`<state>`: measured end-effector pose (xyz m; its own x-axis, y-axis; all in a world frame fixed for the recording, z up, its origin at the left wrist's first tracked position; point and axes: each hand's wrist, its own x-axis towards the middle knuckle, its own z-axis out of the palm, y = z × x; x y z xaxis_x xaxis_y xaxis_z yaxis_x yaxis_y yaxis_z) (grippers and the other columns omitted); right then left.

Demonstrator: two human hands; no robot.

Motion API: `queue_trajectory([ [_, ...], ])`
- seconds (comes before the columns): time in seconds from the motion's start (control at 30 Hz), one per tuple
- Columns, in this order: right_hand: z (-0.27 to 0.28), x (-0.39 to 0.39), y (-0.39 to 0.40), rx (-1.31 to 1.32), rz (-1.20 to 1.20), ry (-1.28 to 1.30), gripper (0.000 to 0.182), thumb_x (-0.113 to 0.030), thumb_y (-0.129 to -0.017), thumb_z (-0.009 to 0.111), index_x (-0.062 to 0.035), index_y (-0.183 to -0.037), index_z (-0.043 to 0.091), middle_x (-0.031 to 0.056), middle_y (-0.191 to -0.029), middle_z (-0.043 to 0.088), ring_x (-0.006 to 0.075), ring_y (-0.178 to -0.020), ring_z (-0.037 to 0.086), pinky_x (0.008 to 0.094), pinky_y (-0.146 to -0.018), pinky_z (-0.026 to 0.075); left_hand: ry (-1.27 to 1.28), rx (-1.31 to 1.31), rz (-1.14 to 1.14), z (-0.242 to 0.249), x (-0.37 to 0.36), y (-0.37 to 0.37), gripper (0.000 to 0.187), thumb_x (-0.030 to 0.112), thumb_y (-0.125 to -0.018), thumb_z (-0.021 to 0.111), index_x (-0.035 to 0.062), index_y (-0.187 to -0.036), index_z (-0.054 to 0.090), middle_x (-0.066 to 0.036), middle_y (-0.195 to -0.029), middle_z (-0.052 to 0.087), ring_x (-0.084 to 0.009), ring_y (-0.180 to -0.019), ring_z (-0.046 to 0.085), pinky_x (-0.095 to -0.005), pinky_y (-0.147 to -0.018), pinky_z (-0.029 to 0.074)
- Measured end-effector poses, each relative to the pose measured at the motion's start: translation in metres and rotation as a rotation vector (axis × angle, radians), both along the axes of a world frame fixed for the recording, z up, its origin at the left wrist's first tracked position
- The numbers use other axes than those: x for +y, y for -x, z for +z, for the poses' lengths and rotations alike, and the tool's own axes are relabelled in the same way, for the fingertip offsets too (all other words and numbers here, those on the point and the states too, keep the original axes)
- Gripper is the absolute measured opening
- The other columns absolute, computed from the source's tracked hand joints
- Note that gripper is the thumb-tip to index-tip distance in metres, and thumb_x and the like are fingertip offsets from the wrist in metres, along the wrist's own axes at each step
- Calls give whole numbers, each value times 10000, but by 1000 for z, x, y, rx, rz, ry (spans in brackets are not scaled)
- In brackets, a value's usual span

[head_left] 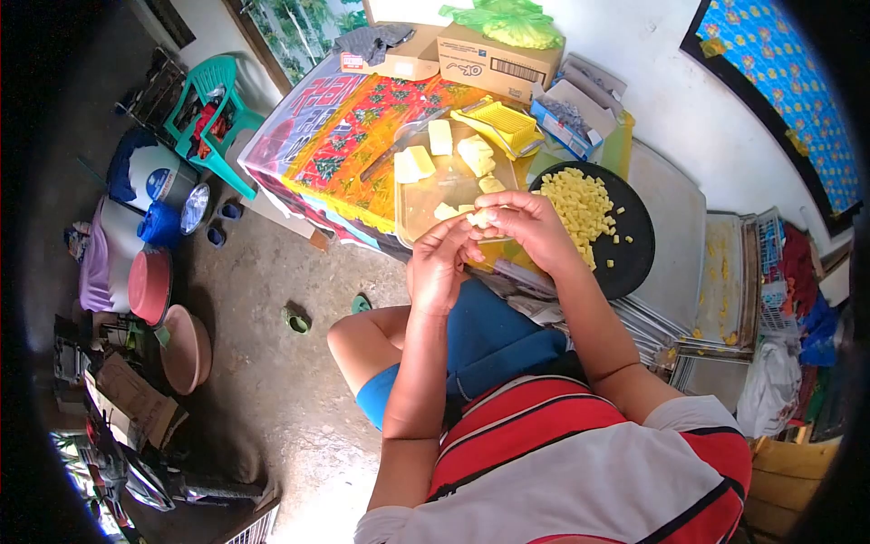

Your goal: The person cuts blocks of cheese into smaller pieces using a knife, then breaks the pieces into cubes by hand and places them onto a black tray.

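Note:
My left hand (439,265) and my right hand (527,228) meet over the near edge of a cutting board (450,189). Between their closed fingertips is a small pale yellow piece (479,218), partly hidden by the fingers. Lying on the board are several pale yellow blocks (414,164), with smaller lumps close to my hands. A yellow slotted tray (498,125) rests at the board's far right. To the right of my right hand, many small yellow cubes (576,201) are heaped in a round black pan (631,245).
A patterned cloth (335,136) covers the table, and a long thin blade (391,156) lies left of the board. Cardboard boxes (497,62) stand at the back. Stacked trays (723,272) are at the right. Basins (186,349) and a green chair (217,118) stand left.

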<state>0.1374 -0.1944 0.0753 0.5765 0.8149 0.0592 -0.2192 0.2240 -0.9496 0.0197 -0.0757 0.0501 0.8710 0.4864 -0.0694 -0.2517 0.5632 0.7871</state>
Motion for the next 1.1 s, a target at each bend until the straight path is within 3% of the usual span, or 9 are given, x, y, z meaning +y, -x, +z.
queue_trajectory([
  [0.1, 0, -1, 1, -108, -18, 31, 264, -42, -888, 605, 58, -1133, 598, 138, -1012, 666, 175, -915, 659, 285, -801, 551, -177, 39, 66, 1, -5, 0, 221, 79, -907, 574, -42, -1080, 639, -79, -809, 656, -114, -633, 569, -231, -616, 488],
  [0.2, 0, 0, 2, -122, -15, 18, 257, -29, -893, 599, 58, -1135, 596, 136, -1018, 665, 167, -919, 653, 286, -816, 550, -425, 160, 93, 4, -6, 3, 248, 90, -911, 583, -38, -1116, 637, -55, -808, 655, -90, -635, 542, -215, -622, 454],
  [0.4, 0, 1, 4, -116, -10, -10, 244, -26, -901, 589, 43, -1136, 597, 129, -1021, 661, 160, -919, 648, 287, -827, 549, -488, 92, 122, 11, -10, 4, 233, 101, -910, 610, -12, -1108, 658, -27, -815, 648, -72, -645, 515, -207, -618, 439],
  [0.83, -7, 4, 11, -157, -34, -132, 181, 1, -890, 589, 33, -1068, 594, 93, -995, 646, 151, -894, 645, 293, -814, 549, -434, -7, 119, 10, -10, 5, 252, 107, -879, 663, 23, -1117, 667, -6, -829, 645, -44, -644, 491, -187, -573, 413],
  [0.9, -4, 2, 12, -63, -5, -128, 183, 0, -889, 589, 33, -1069, 592, 93, -998, 643, 156, -900, 644, 297, -816, 550, -462, -3, 123, 10, -9, 6, 262, 117, -877, 668, 11, -1117, 662, -17, -830, 654, -44, -644, 491, -188, -573, 415],
  [1.0, 1, -1, 14, 21, 24, -123, 189, -9, -892, 590, 29, -1076, 589, 93, -999, 641, 161, -918, 641, 301, -819, 549, -385, 19, 93, 14, -10, 8, 263, 121, -874, 670, 11, -1113, 662, -34, -839, 668, -51, -648, 511, -195, -568, 424],
  [1.1, 0, -1, 12, 85, 10, -131, 203, -29, -902, 582, 20, -1099, 587, 104, -1028, 636, 167, -955, 635, 294, -809, 549, -150, -78, 42, 14, -10, 7, 229, 97, -894, 628, -4, -1096, 660, -74, -852, 676, -105, -639, 555, -220, -610, 470],
])
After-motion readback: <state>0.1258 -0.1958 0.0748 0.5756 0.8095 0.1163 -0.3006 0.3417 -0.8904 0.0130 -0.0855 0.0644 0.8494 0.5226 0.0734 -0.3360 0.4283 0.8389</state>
